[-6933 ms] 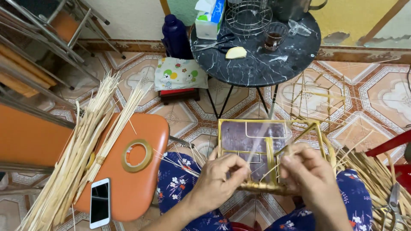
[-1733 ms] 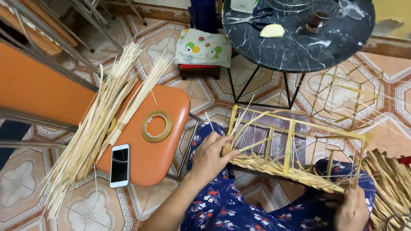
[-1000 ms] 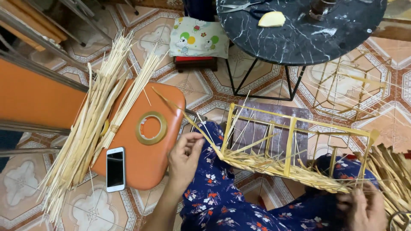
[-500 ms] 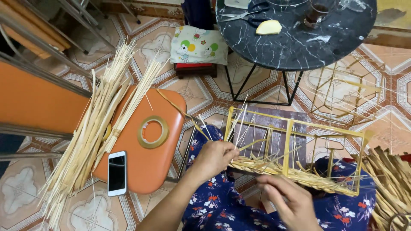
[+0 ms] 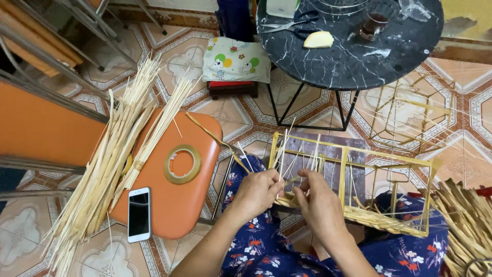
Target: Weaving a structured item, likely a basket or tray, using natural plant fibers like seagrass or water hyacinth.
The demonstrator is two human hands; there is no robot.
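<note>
Pinching one thin strip (image 5: 290,180) between both hands' fingers at the frame (image 5: 353,190), you risk snapping it by overbending.

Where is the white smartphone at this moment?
In the head view, the white smartphone lies screen up at lower left, on the orange stool seat, between the bundle of pale bamboo strips and the tape ring.

Both forearms reach forward, converging. The left hand (image 5: 256,194) is curled, fingers pinched together. The right hand (image 5: 319,204) sits just beside it, fingers bent inward, pinching too.
</note>
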